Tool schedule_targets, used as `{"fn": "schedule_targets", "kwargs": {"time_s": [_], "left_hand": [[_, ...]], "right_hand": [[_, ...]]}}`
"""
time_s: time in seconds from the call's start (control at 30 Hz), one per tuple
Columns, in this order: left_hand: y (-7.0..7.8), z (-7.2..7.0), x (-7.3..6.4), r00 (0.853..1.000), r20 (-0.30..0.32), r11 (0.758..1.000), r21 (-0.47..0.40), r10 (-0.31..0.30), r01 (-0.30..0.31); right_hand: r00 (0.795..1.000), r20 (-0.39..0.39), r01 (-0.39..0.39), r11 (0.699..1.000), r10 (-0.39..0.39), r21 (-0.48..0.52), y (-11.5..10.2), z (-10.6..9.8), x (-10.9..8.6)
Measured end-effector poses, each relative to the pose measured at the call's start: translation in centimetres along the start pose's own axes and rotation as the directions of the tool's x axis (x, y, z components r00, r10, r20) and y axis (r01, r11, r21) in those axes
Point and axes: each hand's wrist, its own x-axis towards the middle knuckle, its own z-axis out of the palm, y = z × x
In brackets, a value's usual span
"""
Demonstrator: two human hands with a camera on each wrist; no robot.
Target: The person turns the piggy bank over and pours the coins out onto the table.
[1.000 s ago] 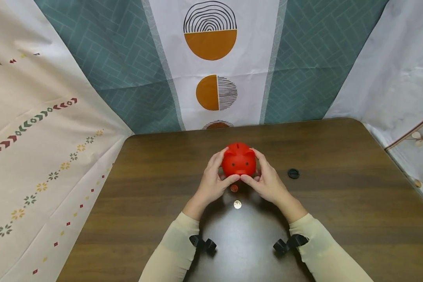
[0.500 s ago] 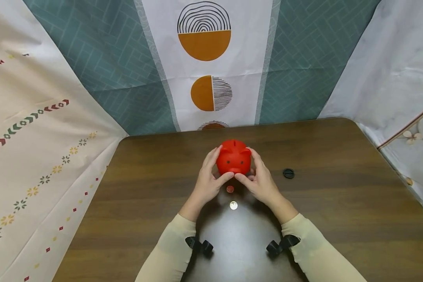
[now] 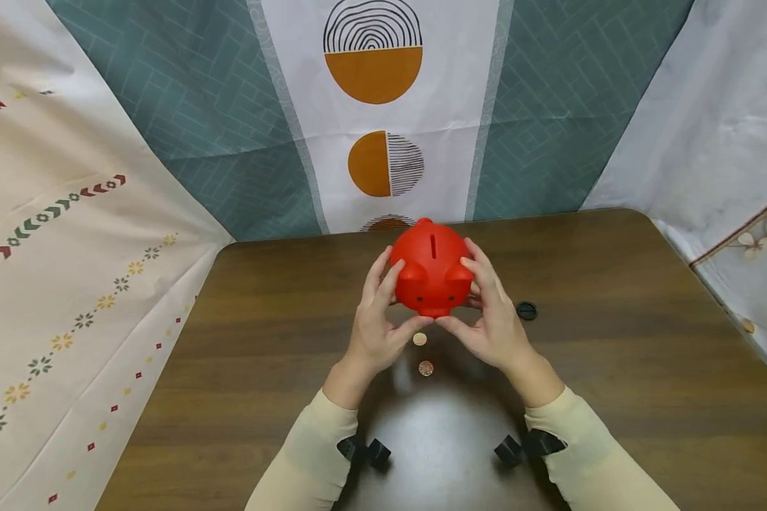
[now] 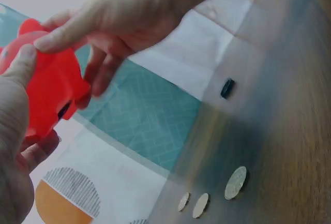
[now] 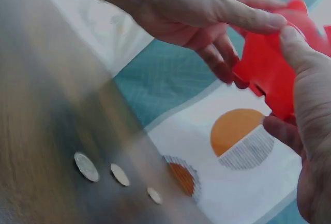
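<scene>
A red piggy bank (image 3: 431, 259) is held up over the wooden table, its coin slot facing upward and its snout toward the person. My left hand (image 3: 376, 323) grips its left side; my right hand (image 3: 503, 323) grips the right. Both thumbs meet near the snout, fingers curved around the body. In the left wrist view a dark opening (image 4: 63, 110) shows in its underside. Below lie coins: a pale one (image 3: 420, 339) and a coppery one (image 3: 426, 368). The wrist views show three, including a larger coin (image 4: 236, 182); from the head, the third is hidden.
A round black plug (image 3: 527, 310) lies on the table (image 3: 613, 341) right of the hands. Patterned cloth (image 3: 230, 142) hangs behind the table's far edge, with light cloths on both sides. Black camera mounts (image 3: 378, 454) sit at the wrists.
The piggy bank has risen toward the head camera and tipped, so its back and slot show more. Both hands have moved up with it, still gripping. The coins' shine looks different.
</scene>
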Motion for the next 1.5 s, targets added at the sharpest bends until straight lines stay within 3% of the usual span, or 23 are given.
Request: {"fn": "schedule_targets", "kwargs": {"time_s": [0.07,0.2,0.4,0.5,0.63,0.7,0.77,0.87,0.97,1.2,1.27,1.33,1.4,1.43,1.5], "left_hand": [[-0.6,0.1,-0.3,1.0,0.015,1.0,0.023,0.01,-0.01],[-2.0,0.5,-1.0,0.988,0.089,0.992,0.032,-0.123,0.121],[-2.6,0.9,-1.3,0.976,0.107,0.982,0.018,-0.19,0.189],[-2.5,1.1,-1.2,0.979,0.107,0.985,0.02,-0.175,0.173],[-0.9,0.5,-0.5,0.998,0.044,0.998,0.032,-0.052,0.05],[-0.6,0.4,-0.2,0.998,0.037,0.998,0.052,-0.042,0.04],[-0.7,0.5,-0.3,0.993,0.086,0.996,0.046,-0.082,0.079],[-1.7,0.9,-0.8,0.964,0.179,0.981,0.046,-0.196,0.191],[-2.2,1.0,-1.1,0.951,0.207,0.973,0.035,-0.229,0.227],[-2.8,1.0,-1.6,0.964,0.174,0.979,-0.006,-0.201,0.205],[-2.5,1.0,-1.4,0.973,0.151,0.984,-0.003,-0.176,0.178],[-1.7,0.8,-1.1,0.987,0.109,0.993,-0.009,-0.115,0.117],[-0.5,0.6,-0.6,0.999,0.041,1.0,-0.025,-0.008,0.009],[0.0,0.4,-0.4,0.999,0.019,0.999,-0.029,0.029,-0.028],[0.4,0.3,-0.1,0.999,0.003,0.999,-0.03,0.043,-0.043]], "right_hand": [[1.0,0.031,0.004,1.0,-0.004,0.014,0.3,0.0,0.0],[0.989,0.09,-0.121,0.993,0.119,0.013,1.9,0.6,-0.7],[0.978,0.094,-0.185,0.983,0.184,0.0,3.0,1.0,-1.3],[0.974,0.093,-0.204,0.979,0.204,-0.016,2.7,0.8,-1.3],[0.991,0.062,-0.123,0.992,0.121,0.029,0.6,-0.1,-0.4],[0.988,0.082,-0.133,0.99,0.129,0.049,-0.3,-0.4,0.0],[0.971,0.147,-0.205,0.974,0.19,0.094,-0.5,-0.4,-0.2],[0.919,0.205,-0.354,0.934,0.337,0.053,0.4,0.0,-1.0],[0.903,0.207,-0.394,0.918,0.377,0.043,1.8,0.3,-2.0],[0.922,0.185,-0.346,0.938,0.339,0.003,2.6,0.7,-2.1],[0.937,0.167,-0.308,0.951,0.305,-0.01,2.1,0.4,-1.7],[0.964,0.146,-0.222,0.975,0.224,-0.032,1.0,-0.2,-1.1],[0.989,0.123,-0.084,0.996,0.088,-0.038,-1.1,-1.1,-0.1],[0.992,0.12,-0.034,0.999,0.038,-0.036,-1.7,-1.4,0.2],[0.991,0.134,-0.018,0.999,0.022,-0.028,-1.9,-1.6,0.7]]}}
